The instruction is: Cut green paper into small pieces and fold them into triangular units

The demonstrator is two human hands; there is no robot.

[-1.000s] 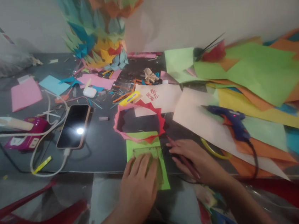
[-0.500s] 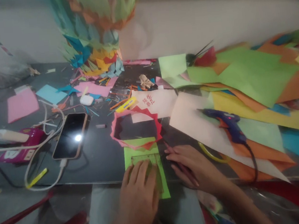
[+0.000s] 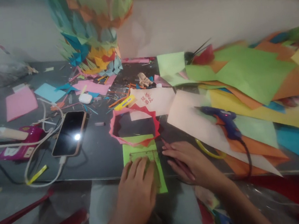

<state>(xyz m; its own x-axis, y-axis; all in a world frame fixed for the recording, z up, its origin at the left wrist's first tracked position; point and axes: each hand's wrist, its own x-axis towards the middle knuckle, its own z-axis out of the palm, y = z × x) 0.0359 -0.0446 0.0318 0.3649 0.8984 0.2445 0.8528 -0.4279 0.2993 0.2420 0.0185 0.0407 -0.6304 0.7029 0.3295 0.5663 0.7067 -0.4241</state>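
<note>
My left hand (image 3: pixel 138 182) lies over a strip of green paper (image 3: pixel 132 147), its fingers stretched out and pressing on a clear, flat piece (image 3: pixel 144 153) with a dark-lined edge, perhaps a ruler. Most of that piece is hidden under the fingers. To the right of the strip, my right hand (image 3: pixel 188 163) is closed around a slim dark-red pen-like tool (image 3: pixel 181 164), its tip pointing up and left, apart from the strip. A ring of pink and red folded paper (image 3: pixel 156 125) overlaps the strip's far end.
At left are a phone (image 3: pixel 69 134) on a white cable and a magenta power block (image 3: pixel 28 140). A blue glue gun (image 3: pixel 228 123) rests on paper sheets at right. Behind stand a yellow cutter (image 3: pixel 124 103), scraps and a tall folded-paper model (image 3: pixel 98 35). The table's front edge runs beneath my hands.
The whole view has shifted slightly, so things appear a little higher and further left. Both hands keep nearly the same pose over and beside the green strip.
</note>
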